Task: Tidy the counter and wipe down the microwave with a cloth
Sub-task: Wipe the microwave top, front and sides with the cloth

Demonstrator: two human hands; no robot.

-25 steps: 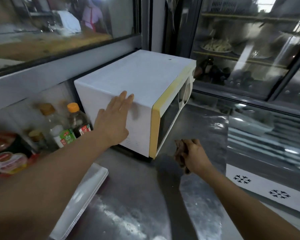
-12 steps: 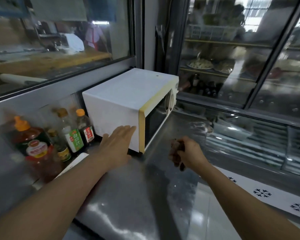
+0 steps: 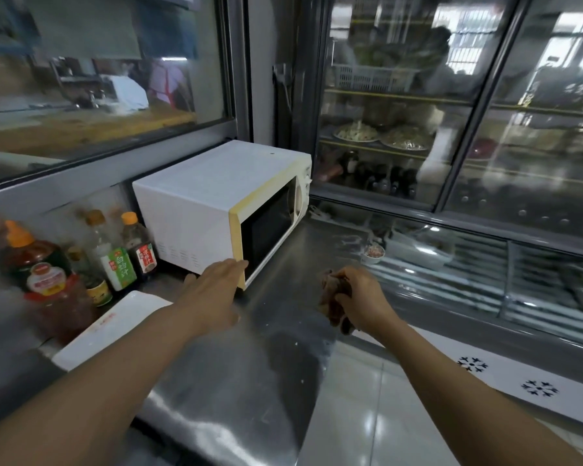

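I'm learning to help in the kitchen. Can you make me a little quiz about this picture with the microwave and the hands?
1. True or false: the microwave door is wide open.
2. Which hand holds the cloth? A) left hand B) right hand C) neither
3. Fill in: the left hand reaches with straight fingers to the microwave's bottom front ____.

Key:
1. False. The door is closed.
2. B. The right hand grips the crumpled brown cloth above the counter.
3. Corner, beside the bottles.
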